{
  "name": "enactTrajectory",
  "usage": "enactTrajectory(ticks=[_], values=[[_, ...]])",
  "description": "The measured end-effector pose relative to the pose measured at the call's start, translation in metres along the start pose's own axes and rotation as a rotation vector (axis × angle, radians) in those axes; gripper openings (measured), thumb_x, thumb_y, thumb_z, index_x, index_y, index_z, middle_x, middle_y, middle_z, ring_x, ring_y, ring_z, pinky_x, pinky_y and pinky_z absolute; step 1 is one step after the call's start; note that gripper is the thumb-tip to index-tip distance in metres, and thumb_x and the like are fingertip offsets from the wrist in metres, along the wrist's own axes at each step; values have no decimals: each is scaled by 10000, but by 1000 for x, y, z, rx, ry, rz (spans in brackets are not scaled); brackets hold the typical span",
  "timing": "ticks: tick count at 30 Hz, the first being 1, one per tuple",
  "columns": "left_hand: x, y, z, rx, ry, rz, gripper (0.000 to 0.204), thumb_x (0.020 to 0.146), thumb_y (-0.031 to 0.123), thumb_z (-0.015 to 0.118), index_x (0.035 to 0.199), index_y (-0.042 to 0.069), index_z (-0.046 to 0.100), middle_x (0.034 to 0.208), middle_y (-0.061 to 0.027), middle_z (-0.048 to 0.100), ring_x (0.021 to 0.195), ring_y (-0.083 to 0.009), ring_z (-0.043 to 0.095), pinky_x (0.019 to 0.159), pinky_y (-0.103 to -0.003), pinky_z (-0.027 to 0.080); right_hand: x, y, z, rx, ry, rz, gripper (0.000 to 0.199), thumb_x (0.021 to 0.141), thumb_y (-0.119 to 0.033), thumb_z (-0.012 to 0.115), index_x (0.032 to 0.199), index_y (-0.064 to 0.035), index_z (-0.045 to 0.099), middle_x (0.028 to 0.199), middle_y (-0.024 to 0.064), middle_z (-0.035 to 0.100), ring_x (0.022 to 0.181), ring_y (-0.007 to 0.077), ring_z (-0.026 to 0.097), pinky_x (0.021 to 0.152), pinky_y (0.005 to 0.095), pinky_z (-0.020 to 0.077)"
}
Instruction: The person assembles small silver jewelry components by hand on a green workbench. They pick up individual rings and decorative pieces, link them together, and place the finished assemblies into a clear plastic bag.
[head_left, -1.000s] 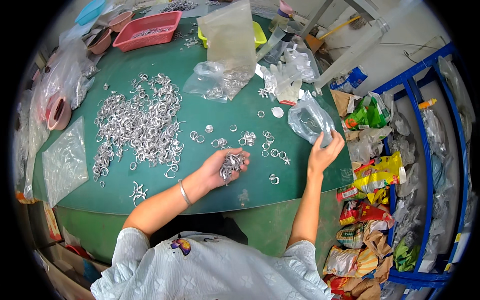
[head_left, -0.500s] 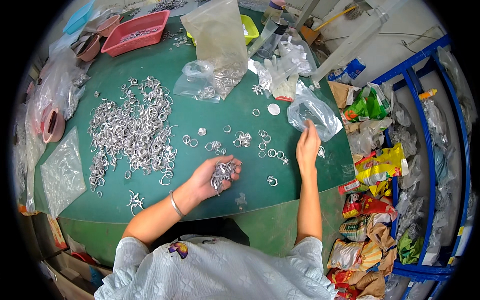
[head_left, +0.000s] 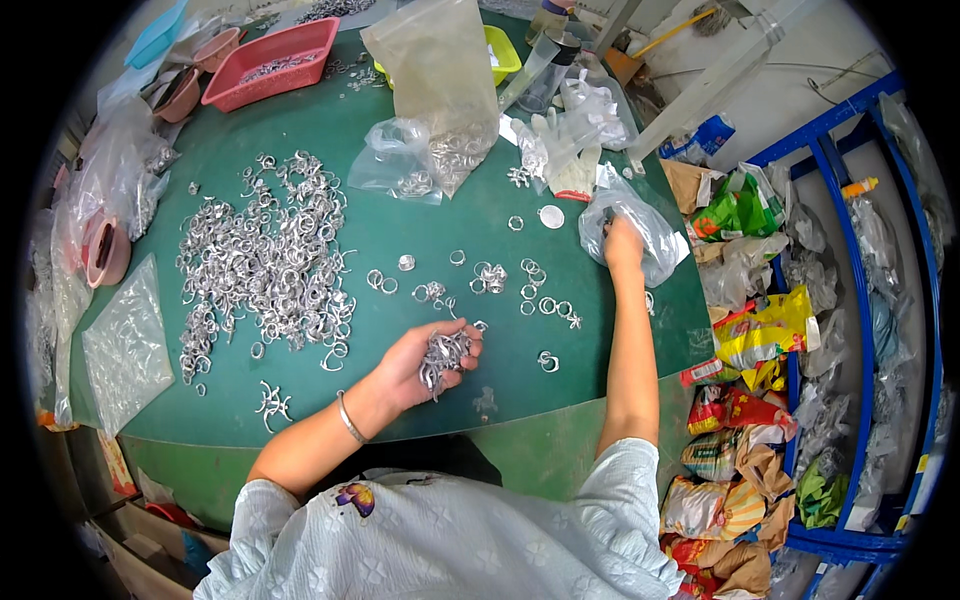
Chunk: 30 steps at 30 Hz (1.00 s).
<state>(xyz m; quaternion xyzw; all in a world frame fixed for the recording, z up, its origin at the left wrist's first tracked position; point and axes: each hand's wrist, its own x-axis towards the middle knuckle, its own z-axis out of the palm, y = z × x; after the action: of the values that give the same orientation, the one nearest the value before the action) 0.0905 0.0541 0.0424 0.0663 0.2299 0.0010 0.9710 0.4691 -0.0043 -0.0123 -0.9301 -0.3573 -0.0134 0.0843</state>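
My left hand (head_left: 417, 368) is cupped palm up above the near part of the table, its fingers curled round a heap of silver metal rings (head_left: 446, 362). At the right, my right hand (head_left: 622, 243) reaches into the mouth of a clear plastic bag (head_left: 655, 240); its fingers are hidden inside. Small groups of rings (head_left: 489, 278) lie loose between the two hands. To the left spreads a large pile of similar silver rings (head_left: 265, 265). A round pale disc (head_left: 551, 217) lies left of the bag.
On the green table (head_left: 400, 225) stand a pink tray (head_left: 275, 65) holding small metal pieces and a tall clear bag (head_left: 440, 90) of rings. A flat plastic bag (head_left: 127, 320) lies at the left. Beyond the right edge are a blue rack (head_left: 845, 220) and colourful packages (head_left: 755, 330).
My right hand has moved forward from the rim of the plastic bag into its mouth. My left hand has stayed nearly still, holding the rings.
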Motion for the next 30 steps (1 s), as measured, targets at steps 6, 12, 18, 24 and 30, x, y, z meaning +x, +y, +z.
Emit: enactTrajectory(ticks=[6,12,18,24,30], values=[[-4,-2,0,3,-4,3,233,924,223,508,939,-4,559,828,-87,567,695,-154,539,423,-208,427,-17,3,4,165,367,-116,273,804,-205,651,958,18,621,970,238,621,930,424,567,825,491,429],[-7,-4,0,-10,-19,0,230,927,224,505,938,1,559,826,-87,569,697,-154,545,429,-209,433,-36,-7,-19,787,64,139,180,870,-135,604,958,22,605,924,150,625,793,243,586,645,355,474],[-10,-6,-1,-22,-22,4,226,929,224,502,939,4,555,824,-86,566,689,-152,539,425,-209,423,-75,-20,-29,2102,-306,459,224,935,-66,481,1132,41,496,979,158,585,785,218,574,636,295,481],[-15,-10,0,-38,19,11,219,926,220,506,928,6,551,819,-89,557,677,-155,529,419,-214,413,-139,-60,-71,2384,-541,414,373,928,-52,439,1265,96,380,1301,287,427,1187,387,467,973,440,444],[-19,-12,2,-52,73,21,205,926,211,504,899,14,553,804,-88,546,650,-152,512,408,-213,404,-175,-93,-97,2241,-638,186,467,898,20,435,1332,124,301,1377,305,344,1281,425,368,1076,469,344]])
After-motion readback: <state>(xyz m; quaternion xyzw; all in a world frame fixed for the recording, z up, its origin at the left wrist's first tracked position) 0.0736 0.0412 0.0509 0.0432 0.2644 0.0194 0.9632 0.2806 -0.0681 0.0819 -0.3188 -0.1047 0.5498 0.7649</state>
